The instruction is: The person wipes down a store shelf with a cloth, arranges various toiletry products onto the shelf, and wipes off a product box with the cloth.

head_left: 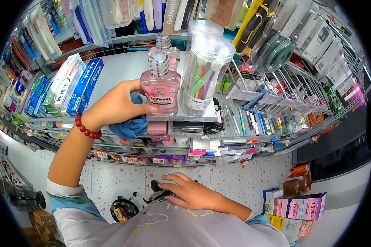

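Observation:
My left hand [118,103], with a red bead bracelet on its wrist, reaches over the shelf. A blue cloth [132,123] is bunched in its palm, and its fingers touch the left side of a pink Listerine bottle [161,92]. A second pink bottle [174,55] stands right behind. To their right is a clear cylinder [202,78] holding toothbrushes, with another cylinder behind it. My right hand [189,191] hangs low before my torso, fingers apart, next to a dark, thin item [158,196] that I cannot make out.
Toothpaste boxes [76,84] stand left on the white shelf [119,66]. Packaged goods hang above and right, beside a wire rack [276,99]. Lower shelves carry price tags. Stacked boxes [297,206] sit on the floor at right; a black round container [123,208] is below.

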Motion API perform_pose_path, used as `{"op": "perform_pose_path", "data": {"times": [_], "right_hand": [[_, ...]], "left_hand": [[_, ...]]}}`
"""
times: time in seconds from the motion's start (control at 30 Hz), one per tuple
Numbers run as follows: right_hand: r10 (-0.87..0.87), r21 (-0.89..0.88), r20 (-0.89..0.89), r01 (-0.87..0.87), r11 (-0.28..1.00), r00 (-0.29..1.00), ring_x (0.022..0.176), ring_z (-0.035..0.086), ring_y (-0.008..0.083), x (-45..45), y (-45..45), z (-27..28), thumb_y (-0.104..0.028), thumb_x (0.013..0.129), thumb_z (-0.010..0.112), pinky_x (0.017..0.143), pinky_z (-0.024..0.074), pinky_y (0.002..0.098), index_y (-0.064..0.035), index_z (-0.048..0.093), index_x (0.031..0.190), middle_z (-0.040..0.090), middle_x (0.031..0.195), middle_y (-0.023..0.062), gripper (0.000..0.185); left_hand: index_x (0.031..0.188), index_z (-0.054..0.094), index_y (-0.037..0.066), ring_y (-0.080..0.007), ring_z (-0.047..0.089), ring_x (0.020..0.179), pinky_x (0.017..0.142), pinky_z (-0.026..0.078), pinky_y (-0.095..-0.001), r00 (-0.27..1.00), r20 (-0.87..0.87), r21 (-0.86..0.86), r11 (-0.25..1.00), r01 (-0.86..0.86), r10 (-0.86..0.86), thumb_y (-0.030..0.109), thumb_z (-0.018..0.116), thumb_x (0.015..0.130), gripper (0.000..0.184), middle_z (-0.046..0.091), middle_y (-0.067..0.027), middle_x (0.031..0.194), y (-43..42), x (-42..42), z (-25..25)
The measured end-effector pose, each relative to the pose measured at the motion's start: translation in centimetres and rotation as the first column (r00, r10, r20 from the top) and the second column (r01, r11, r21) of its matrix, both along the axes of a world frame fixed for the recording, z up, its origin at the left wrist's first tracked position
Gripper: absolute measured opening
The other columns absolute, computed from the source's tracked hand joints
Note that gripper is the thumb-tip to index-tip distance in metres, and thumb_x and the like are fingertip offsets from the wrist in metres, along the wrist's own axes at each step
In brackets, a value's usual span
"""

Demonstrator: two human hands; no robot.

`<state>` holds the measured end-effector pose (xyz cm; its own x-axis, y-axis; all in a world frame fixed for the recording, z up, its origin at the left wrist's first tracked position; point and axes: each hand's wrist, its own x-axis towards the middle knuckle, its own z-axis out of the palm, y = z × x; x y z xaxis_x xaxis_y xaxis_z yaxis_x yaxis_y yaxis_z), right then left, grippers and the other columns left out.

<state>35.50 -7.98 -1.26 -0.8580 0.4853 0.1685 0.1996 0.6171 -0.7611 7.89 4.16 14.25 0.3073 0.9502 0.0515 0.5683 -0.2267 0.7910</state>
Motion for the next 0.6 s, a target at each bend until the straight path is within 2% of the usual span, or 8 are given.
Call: {"op": "perform_pose_path", "data": {"times": [0.07,0.1,0.2,0.3,0.37,0.47,0.53,0.6], "right_hand": [[-0.004,0.011,0.004,0.004,1.0,1.0,0.131,0.045,0.0378,0.2,0.0,-0.4,-0.021,0.096,0.066,0.108,0.0422,0.0448,-0.0036,0.058,0.133,0.049,0.141,0.0176,0.042],[-0.008,0.019,0.009,0.008,1.0,1.0,0.132,0.044,0.0378,0.3,0.0,-0.6,-0.023,0.096,0.067,0.107,0.0427,0.045,-0.0052,0.058,0.134,0.049,0.142,0.0167,0.043],[-0.018,-0.044,0.011,0.019,0.999,1.0,0.134,0.043,0.0371,0.7,0.2,0.0,-0.024,0.097,0.066,0.108,0.0426,0.0445,-0.0056,0.058,0.134,0.048,0.143,0.0159,0.042],[-0.045,-0.089,0.069,0.051,0.995,0.997,0.133,0.044,0.0376,0.8,0.1,-0.5,-0.023,0.097,0.066,0.108,0.043,0.0439,-0.0048,0.059,0.133,0.049,0.143,0.0171,0.041],[-0.027,-0.097,0.071,0.034,0.995,0.997,0.133,0.045,0.0376,0.8,-0.2,-0.9,-0.023,0.097,0.066,0.108,0.0434,0.0439,-0.0048,0.059,0.133,0.049,0.143,0.017,0.041],[-0.021,-0.105,0.076,0.029,0.994,0.997,0.133,0.045,0.0376,0.6,-0.2,-0.7,-0.024,0.097,0.066,0.108,0.044,0.0442,-0.0046,0.06,0.132,0.05,0.143,0.0168,0.041],[-0.029,-0.1,0.081,0.037,0.994,0.996,0.133,0.045,0.0376,0.5,-0.1,-0.7,-0.025,0.098,0.066,0.107,0.0442,0.0444,-0.0045,0.06,0.132,0.05,0.142,0.0167,0.04],[-0.041,-0.102,0.079,0.049,0.994,0.996,0.132,0.046,0.0378,0.5,-0.2,-1.0,-0.025,0.098,0.066,0.107,0.0444,0.045,-0.0044,0.06,0.131,0.05,0.142,0.0165,0.04]], "left_hand": [[0.116,0.071,0.0,-0.0163,0.067,0.097,0.091,0.052,-0.0308,0.994,-0.101,0.205,0.977,0.05,-0.03,0.017,0.078,0.087,0.034,0.074,-0.0106,0.105,-0.3,-0.6,0.4],[0.116,0.071,0.0,-0.0163,0.067,0.097,0.091,0.052,-0.0308,0.994,-0.103,0.21,0.976,0.05,-0.029,0.017,0.078,0.087,0.034,0.074,-0.0106,0.105,-0.4,-1.3,1.0],[0.124,0.068,0.0,-0.0176,0.067,0.104,0.094,0.051,-0.0298,0.997,-0.062,0.046,0.998,-0.044,0.047,0.019,0.077,0.088,0.042,0.074,-0.0123,0.112,0.2,-4.0,2.4],[0.125,0.068,0.001,-0.0154,0.066,0.102,0.096,0.051,-0.031,0.982,-0.126,0.078,0.988,-0.133,0.142,0.016,0.077,0.088,0.041,0.074,-0.0085,0.112,2.3,-4.7,2.8],[0.128,0.066,0.001,-0.0142,0.065,0.105,0.096,0.05,-0.0303,0.982,-0.108,0.051,0.987,-0.153,0.158,0.017,0.077,0.087,0.046,0.073,-0.0096,0.116,3.7,-4.3,2.1],[0.132,0.064,0.002,-0.0153,0.064,0.109,0.099,0.048,-0.0303,0.989,-0.112,0.15,0.985,-0.082,0.1,0.019,0.078,0.083,0.053,0.072,-0.0102,0.12,6.9,-4.2,-0.2],[0.136,0.061,0.005,-0.0205,0.063,0.115,0.107,0.043,-0.0377,0.999,-0.031,0.23,0.973,0.025,-0.019,0.028,0.081,0.082,0.063,0.072,-0.011,0.115,8.5,-3.8,-0.7],[0.134,0.062,0.006,-0.0198,0.063,0.113,0.106,0.044,-0.0371,0.996,-0.065,0.222,0.973,0.067,-0.054,0.025,0.081,0.081,0.059,0.071,-0.0105,0.115,9.4,-3.3,-0.5]]}}
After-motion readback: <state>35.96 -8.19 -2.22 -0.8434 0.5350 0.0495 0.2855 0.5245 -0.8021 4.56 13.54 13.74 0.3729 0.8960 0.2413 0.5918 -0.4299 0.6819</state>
